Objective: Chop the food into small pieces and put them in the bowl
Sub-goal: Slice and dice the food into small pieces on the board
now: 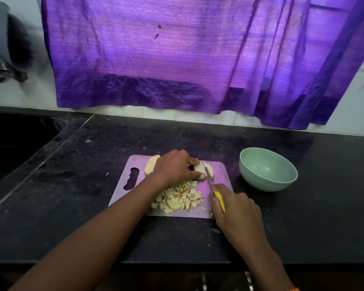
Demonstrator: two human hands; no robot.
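Green bowl [268, 169] sits right of centre on the black counter [76, 206], just beside the right edge of the cutting board [122, 190]. What shows of its inside is bare; the near wall hides part of the bottom.

Board lies at centre frame, handle slot toward the left. Pile of chopped pieces [180, 199] rests on the near half of the board, none in the bowl.

Your left hand [174, 168] is on the far half of the board, grip clamped on a pale food slice [199, 168], thumb and fingertips pinching it from both sides. A second uncut piece [151, 164] lies behind that hand, toward the board's upper left corner. A thin cut strip [210, 172] lies just right of the held slice.

Your right hand [237, 213], lower right of centre, has its grip wrapped round the yellow handle of the knife [219, 199]; blade runs up between held slice and cut strip.

Purple curtain [177, 55] fills the upper frame
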